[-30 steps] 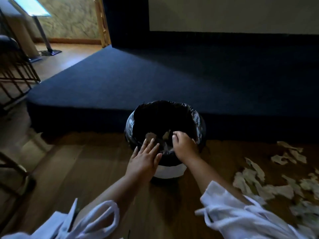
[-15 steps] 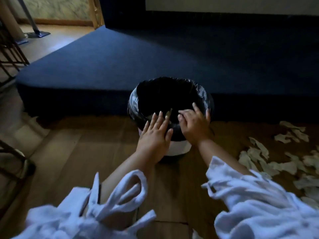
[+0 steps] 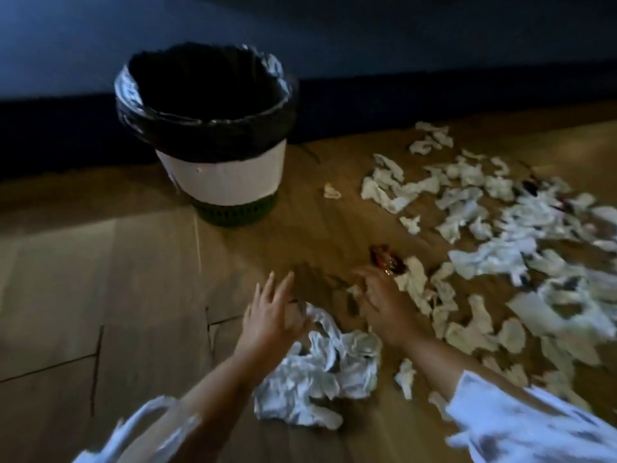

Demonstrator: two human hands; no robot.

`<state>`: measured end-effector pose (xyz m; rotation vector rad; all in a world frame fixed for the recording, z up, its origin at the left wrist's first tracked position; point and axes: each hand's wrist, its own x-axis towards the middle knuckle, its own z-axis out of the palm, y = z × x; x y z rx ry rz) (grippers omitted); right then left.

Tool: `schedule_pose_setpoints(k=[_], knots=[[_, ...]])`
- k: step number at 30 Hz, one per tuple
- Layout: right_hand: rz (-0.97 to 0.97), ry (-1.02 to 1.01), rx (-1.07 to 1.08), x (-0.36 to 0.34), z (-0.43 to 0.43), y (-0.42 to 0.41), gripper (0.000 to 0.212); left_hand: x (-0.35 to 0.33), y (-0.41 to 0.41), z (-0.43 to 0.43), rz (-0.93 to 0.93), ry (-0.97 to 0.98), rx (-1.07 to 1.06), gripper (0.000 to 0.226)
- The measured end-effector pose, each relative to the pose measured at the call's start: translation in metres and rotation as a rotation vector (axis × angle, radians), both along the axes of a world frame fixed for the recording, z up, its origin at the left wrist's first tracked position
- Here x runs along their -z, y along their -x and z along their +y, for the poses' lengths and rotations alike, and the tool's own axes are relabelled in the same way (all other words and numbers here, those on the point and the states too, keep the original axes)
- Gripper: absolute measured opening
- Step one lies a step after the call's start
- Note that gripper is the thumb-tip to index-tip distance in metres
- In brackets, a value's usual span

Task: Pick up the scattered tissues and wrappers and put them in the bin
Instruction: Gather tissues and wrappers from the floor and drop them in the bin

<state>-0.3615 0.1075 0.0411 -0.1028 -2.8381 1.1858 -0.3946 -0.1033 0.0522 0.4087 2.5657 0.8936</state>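
The bin [image 3: 218, 182], white with a black liner, stands on the wooden floor at upper left. A big heap of crumpled white tissues [image 3: 320, 372] lies between my forearms. My left hand [image 3: 270, 315] hovers over the heap's far edge, fingers spread and empty. My right hand [image 3: 384, 302] reaches down with fingers loosely bent over small tissue scraps, just short of a red shiny wrapper [image 3: 387, 259]; whether it touches anything is blurred. Many more tissues [image 3: 494, 222] are scattered across the floor to the right.
A dark blue carpeted platform [image 3: 400, 45] rises behind the bin along the floor's far edge. A lone tissue scrap [image 3: 332, 192] lies right of the bin. Bare wooden floor [image 3: 83, 279] stretches to the left.
Both hands left the bin's rim and came down to the floor near the tissues. The view swung right and down, bringing the scattered litter into sight.
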Motion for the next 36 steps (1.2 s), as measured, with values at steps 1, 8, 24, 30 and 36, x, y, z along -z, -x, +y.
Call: schedule_pose_setpoints(k=[1, 8, 24, 30, 36], knots=[[-0.025, -0.017, 0.026, 0.012, 0.009, -0.022, 0.036, 0.016, -0.015, 0.004, -0.048, 0.052, 0.068, 0.085], [-0.145, -0.269, 0.336, 0.079, 0.047, -0.107, 0.056, 0.08, -0.068, 0.008, -0.074, 0.408, 0.311, 0.073], [-0.115, -0.073, 0.173, 0.088, 0.006, -0.071, 0.053, 0.081, -0.045, -0.011, 0.077, 0.113, -0.241, 0.048], [-0.198, -0.504, -0.3, 0.108, -0.009, -0.072, 0.043, 0.095, -0.069, -0.025, -0.071, 0.452, -0.051, 0.063], [-0.163, -0.017, 0.13, 0.096, 0.015, -0.096, 0.043, 0.094, -0.073, -0.002, -0.164, -0.004, -0.05, 0.032]])
